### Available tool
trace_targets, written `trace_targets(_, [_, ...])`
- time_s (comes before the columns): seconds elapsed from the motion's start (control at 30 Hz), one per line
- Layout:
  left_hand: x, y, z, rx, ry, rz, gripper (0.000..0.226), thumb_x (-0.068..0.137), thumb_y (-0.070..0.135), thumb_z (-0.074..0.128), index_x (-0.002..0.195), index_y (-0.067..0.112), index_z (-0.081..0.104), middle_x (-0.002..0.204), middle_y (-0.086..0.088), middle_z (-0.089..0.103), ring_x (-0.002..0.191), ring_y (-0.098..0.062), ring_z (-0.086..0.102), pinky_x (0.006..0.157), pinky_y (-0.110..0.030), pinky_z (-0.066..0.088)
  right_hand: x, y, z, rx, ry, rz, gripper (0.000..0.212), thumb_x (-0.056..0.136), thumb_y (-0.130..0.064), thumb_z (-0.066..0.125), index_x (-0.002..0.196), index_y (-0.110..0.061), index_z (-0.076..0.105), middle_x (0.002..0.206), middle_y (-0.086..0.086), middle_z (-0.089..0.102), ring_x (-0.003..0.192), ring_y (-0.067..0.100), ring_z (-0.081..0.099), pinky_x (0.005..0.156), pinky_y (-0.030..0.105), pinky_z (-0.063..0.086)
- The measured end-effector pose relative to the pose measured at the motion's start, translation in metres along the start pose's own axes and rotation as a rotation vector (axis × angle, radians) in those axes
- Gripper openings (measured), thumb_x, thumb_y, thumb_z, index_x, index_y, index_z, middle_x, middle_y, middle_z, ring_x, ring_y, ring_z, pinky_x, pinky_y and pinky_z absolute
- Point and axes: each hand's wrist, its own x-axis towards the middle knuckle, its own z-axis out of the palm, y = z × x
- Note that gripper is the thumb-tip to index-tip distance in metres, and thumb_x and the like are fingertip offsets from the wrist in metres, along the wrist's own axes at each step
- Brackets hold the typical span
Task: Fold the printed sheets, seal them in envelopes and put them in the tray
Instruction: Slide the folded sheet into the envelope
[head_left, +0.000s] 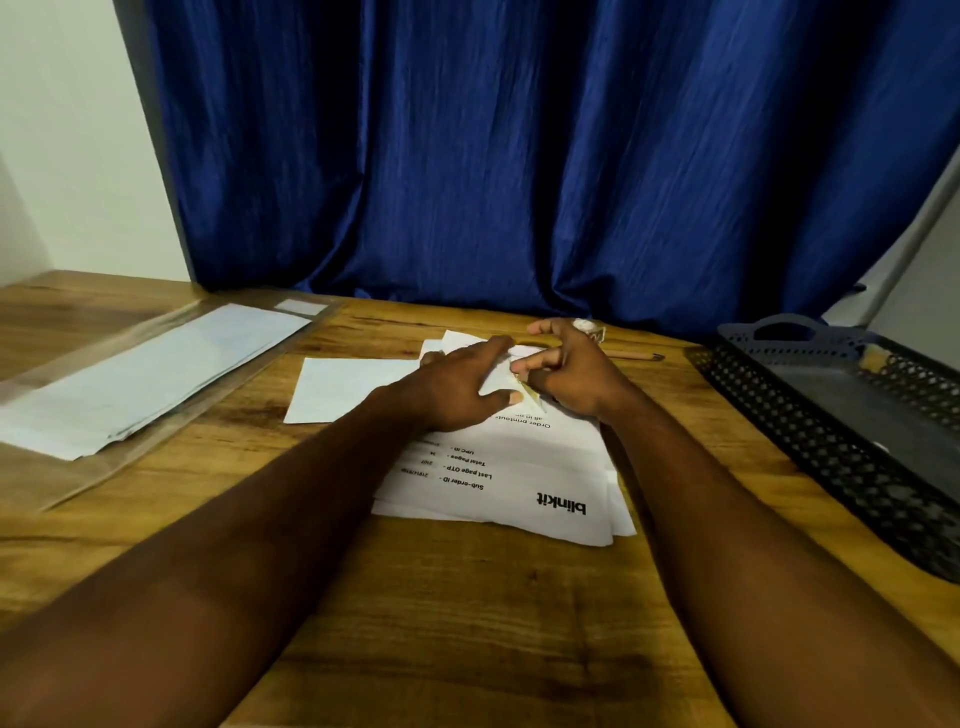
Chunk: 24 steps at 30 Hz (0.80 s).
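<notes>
Spare envelopes (156, 364) lie at the table's left edge. Mid-table, the left hand (457, 384), fingers straight, pins an envelope (353, 387) flat, so the right hand (571, 374) can pinch a thin strip (533, 396), likely its seal liner. Sheets (519, 478) lie beneath, and the tray (810, 441) waits at the right edge.

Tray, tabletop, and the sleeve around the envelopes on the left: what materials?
Tray: looks like moulded plastic, matte dark grey; lattice walls and handle cut-out in one piece.
Tabletop: wood or wood-look laminate, cannot tell which; brown grain, slight sheen.
Sleeve: clear plastic film, glossy; envelopes show through it.
</notes>
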Motion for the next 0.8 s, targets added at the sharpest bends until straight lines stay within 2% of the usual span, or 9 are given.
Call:
trace_targets(0.1, [0.000,0.002,0.000,0.017,-0.040,0.033,0.068,0.108,0.052,0.047,0.166,0.039,0.014,0.168,-0.004,0.037,0.154,-0.027,0.033,0.126,-0.053,0.018,-0.001,0.004,0.002,0.020,0.048,-0.038,0.052,0.093,0.000,0.076,0.136,-0.018,0.052,0.098,0.003,0.082,0.094,0.017,0.078,0.078,0.031,0.058])
trace_targets(0.17, [0.003,-0.001,0.002,0.026,-0.050,0.036,0.065,0.108,0.052,0.044,0.165,0.041,0.016,0.167,-0.002,0.038,0.155,-0.026,0.031,0.126,-0.052,0.016,-0.001,0.005,0.002,0.011,0.077,-0.048,0.048,0.091,0.001,0.077,0.131,-0.015,0.055,0.094,0.004,0.082,0.090,0.018,0.078,0.073,0.030,0.057])
trace_targets(0.27, [0.005,-0.006,0.004,0.064,-0.030,0.041,0.058,0.108,0.056,0.041,0.163,0.042,0.030,0.169,0.007,0.034,0.157,-0.019,0.026,0.126,-0.051,0.015,-0.002,0.003,-0.003,-0.043,0.052,-0.066,0.044,0.087,0.002,0.081,0.123,-0.011,0.059,0.091,0.006,0.081,0.085,0.022,0.078,0.068,0.030,0.059])
trace_targets(0.4, [0.010,-0.007,0.007,0.077,-0.011,0.087,0.050,0.108,0.055,0.040,0.156,0.042,0.044,0.165,0.013,0.039,0.154,-0.015,0.030,0.122,-0.054,0.020,-0.006,-0.004,-0.020,-0.079,-0.104,-0.050,0.042,0.082,0.008,0.084,0.115,-0.007,0.065,0.094,0.012,0.079,0.073,0.008,0.074,0.065,0.022,0.058])
trace_targets(0.6, [0.009,-0.010,0.009,0.058,0.051,0.115,0.040,0.107,0.050,0.047,0.142,0.032,0.057,0.151,0.011,0.054,0.142,-0.016,0.045,0.117,-0.048,0.031,-0.013,-0.015,-0.034,-0.146,-0.322,0.052,0.041,0.075,0.007,0.090,0.110,-0.004,0.073,0.094,0.007,0.078,0.080,0.011,0.074,0.073,0.024,0.060])
trace_targets(0.73, [0.007,-0.009,0.005,0.075,0.067,0.165,0.043,0.103,0.056,0.051,0.133,0.026,0.060,0.140,0.009,0.061,0.131,-0.017,0.052,0.111,-0.050,0.043,-0.015,-0.017,-0.034,-0.143,-0.358,0.068,0.037,0.078,0.010,0.086,0.111,-0.002,0.073,0.103,0.015,0.078,0.093,0.021,0.076,0.088,0.037,0.064])
trace_targets(0.8, [0.005,-0.007,0.000,0.101,0.094,0.223,0.042,0.100,0.055,0.055,0.131,0.028,0.063,0.136,0.012,0.063,0.129,-0.013,0.053,0.108,-0.047,0.045,-0.014,-0.017,-0.034,-0.149,-0.364,0.079,0.037,0.079,0.010,0.085,0.112,-0.003,0.073,0.100,0.012,0.079,0.095,0.021,0.076,0.093,0.039,0.063])
